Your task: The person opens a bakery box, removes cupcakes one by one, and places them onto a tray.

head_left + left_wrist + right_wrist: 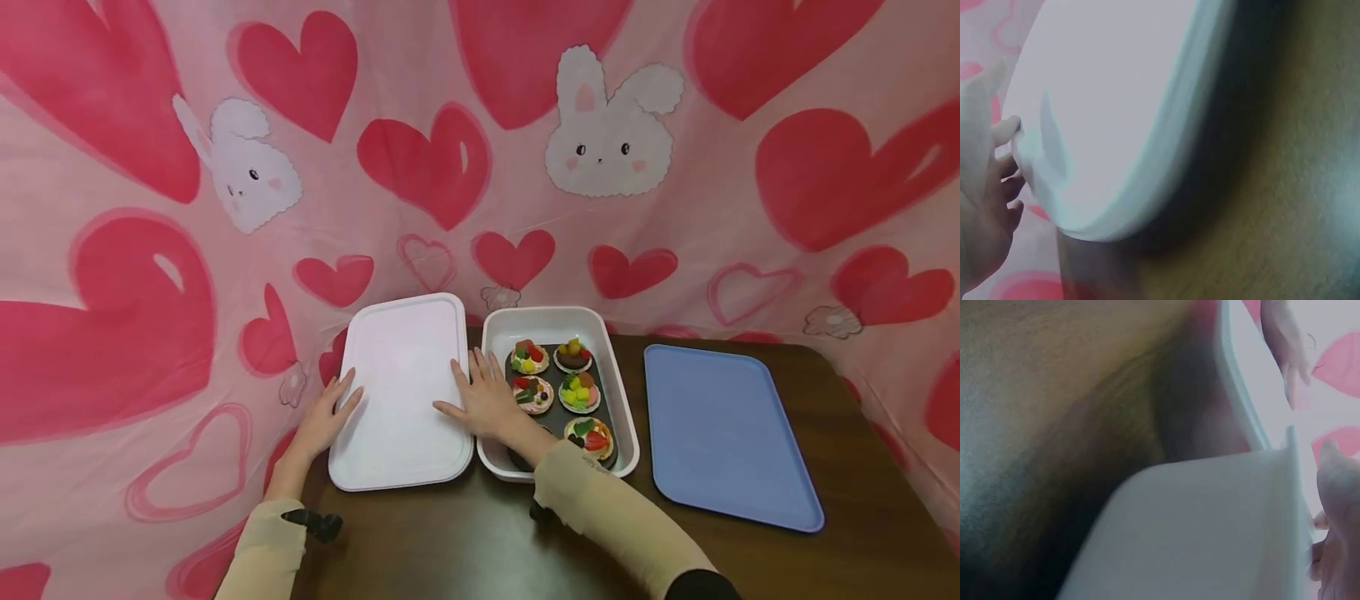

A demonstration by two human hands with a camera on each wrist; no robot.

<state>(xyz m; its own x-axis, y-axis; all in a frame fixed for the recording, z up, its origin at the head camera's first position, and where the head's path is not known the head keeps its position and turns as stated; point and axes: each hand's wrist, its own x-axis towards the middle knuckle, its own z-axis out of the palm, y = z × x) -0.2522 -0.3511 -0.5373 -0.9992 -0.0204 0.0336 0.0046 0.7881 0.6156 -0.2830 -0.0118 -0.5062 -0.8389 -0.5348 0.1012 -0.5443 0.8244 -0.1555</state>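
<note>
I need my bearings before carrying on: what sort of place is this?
Probably a small staged tabletop set-up: a dark brown wood-look table against a pink fabric-like backdrop printed with red hearts and white rabbits, and a white rectangular plastic-looking container holding small round fruit-topped tarts that look like toys.

Smooth plastic-looking white tray point(397, 392), box point(543, 323) and blue tray point(727, 433), wood-look tabletop point(450, 550) (faintly glossy), matt cloth backdrop point(517, 183)

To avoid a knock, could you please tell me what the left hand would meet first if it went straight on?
Most likely the white tray: the left hand is at its left edge, pointing across it. Whether it would push the tray or slide over it is hard to judge.
</note>
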